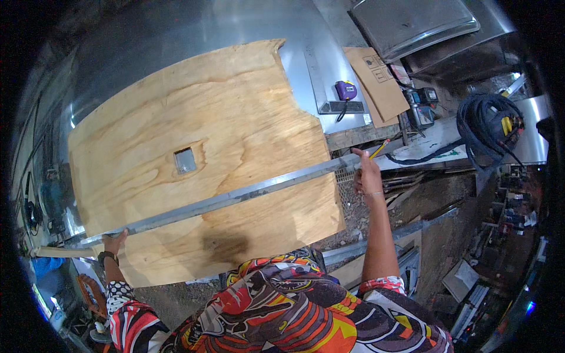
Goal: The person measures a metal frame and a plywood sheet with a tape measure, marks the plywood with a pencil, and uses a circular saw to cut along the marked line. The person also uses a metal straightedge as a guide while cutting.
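Observation:
A long straight metal bar (259,189) lies slantwise across a plywood sheet (235,129) that has a small square hole cut in it. Near the bar's left end, my left hand (115,240) grips its edge, the fingers partly hidden. My right hand (369,175) is by the bar's right end, just past the sheet's right edge. A yellow pencil (380,149) with a reddish end sticks out of the right hand, and its index finger reaches toward the bar. Whether that finger touches the bar I cannot tell.
Beyond the plywood lies shiny sheet metal (176,44). A purple tape measure (345,90) rests by a metal square (321,88), near flattened cardboard (376,88) and a cordless power tool (421,109). Coiled black cable (485,126) sits at the right. Metal lengths (353,250) lie below the bench edge.

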Action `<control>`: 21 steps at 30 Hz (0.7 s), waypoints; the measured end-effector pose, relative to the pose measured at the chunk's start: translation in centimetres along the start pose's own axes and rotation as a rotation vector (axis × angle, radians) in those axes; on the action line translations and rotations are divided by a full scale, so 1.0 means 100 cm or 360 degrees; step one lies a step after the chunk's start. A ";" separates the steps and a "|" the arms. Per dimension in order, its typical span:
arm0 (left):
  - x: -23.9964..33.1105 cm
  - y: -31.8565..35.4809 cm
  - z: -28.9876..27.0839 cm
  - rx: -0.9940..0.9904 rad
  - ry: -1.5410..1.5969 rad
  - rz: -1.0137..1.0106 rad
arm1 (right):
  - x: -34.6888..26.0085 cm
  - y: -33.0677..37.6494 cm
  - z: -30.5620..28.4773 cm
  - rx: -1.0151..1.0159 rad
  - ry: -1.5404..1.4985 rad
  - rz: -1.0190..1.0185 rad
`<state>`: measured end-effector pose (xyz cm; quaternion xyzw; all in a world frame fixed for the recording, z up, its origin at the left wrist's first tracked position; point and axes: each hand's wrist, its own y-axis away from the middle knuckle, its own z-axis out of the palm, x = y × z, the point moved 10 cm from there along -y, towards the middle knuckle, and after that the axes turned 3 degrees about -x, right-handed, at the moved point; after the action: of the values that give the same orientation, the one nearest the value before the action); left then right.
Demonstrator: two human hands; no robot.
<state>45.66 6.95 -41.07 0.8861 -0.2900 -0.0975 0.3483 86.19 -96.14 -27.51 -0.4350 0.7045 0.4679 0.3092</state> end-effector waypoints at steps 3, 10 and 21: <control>0.007 -0.003 -0.003 -0.0009 -0.0061 -0.0018 | -0.028 0.008 0.040 -0.0264 -0.0311 0.0215; 0.005 -0.013 0.003 -0.0050 -0.0210 -0.0073 | -0.028 -0.036 0.054 -0.0101 0.0202 -0.0158; 0.033 0.020 -0.009 0.0002 -0.0024 -0.0131 | -0.006 -0.062 0.052 -0.0120 0.0658 -0.0617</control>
<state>47.79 4.30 -38.96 0.8968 -0.2558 -0.1182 0.3412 92.16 -92.23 -31.32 -0.6590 0.6384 0.3273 0.2261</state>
